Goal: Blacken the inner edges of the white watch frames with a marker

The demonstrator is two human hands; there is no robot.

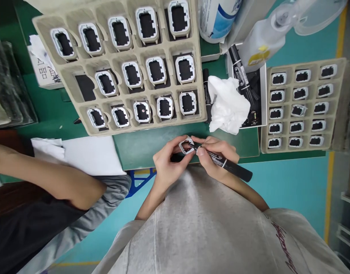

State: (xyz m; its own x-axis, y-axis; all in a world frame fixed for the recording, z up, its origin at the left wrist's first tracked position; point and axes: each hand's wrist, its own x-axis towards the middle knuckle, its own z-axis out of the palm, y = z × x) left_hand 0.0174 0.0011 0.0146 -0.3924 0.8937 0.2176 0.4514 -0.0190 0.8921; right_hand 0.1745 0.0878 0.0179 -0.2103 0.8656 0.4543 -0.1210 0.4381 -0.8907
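Between the thumb and fingers of my left hand (170, 160) is a small white watch case (181, 147), a rounded square frame with an open middle. My right hand (217, 154) grips a black marker pen (224, 161), its tip at the right side of the case's inner edge. Whether the tip touches the case I cannot tell. Both hands are close together at the table's front edge. Just beyond them lies a moulded tray (152, 122) with similar watch cases in its pockets; one pocket (85, 87) at its left holds no case.
Right of the tray are a crumpled white tissue (229, 102) and a white box (264, 99) of markers. A clear bottle (263, 42) and a white-and-blue container (219, 19) stand behind. A second tray (299, 148) of cases sits far right. A co-worker's arm (49, 171) reaches in at left.
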